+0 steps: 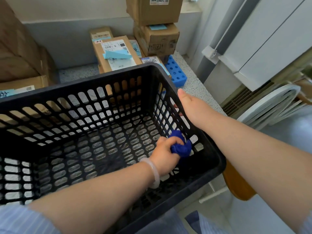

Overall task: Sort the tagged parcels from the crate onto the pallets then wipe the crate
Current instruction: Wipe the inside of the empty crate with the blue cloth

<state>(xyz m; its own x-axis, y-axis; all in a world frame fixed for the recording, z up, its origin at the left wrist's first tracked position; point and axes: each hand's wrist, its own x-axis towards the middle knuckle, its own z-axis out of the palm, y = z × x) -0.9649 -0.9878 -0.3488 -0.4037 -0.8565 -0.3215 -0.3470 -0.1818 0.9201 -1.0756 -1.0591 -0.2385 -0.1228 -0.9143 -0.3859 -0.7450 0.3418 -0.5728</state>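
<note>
Left hand (164, 153) grips a bunched blue cloth (181, 147), pressed to the inner right wall of the black crate (84, 81). Right hand (189, 105) clasps that wall's rim, thumb on top. Tagged parcels (116, 53) are stacked behind the crate, some on a blue pallet (176, 70) on the speckled counter (194, 85).

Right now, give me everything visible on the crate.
The crate is black and rectangular and looks like plastic. It has a thick solid rim, and its walls and base are slotted, so the speckled floor shows through. Its near edge is close to the person's body. The right hand grips the right rim, thumb along it. Inside there is only the left hand, which holds a blue cloth low against the right wall.
</note>
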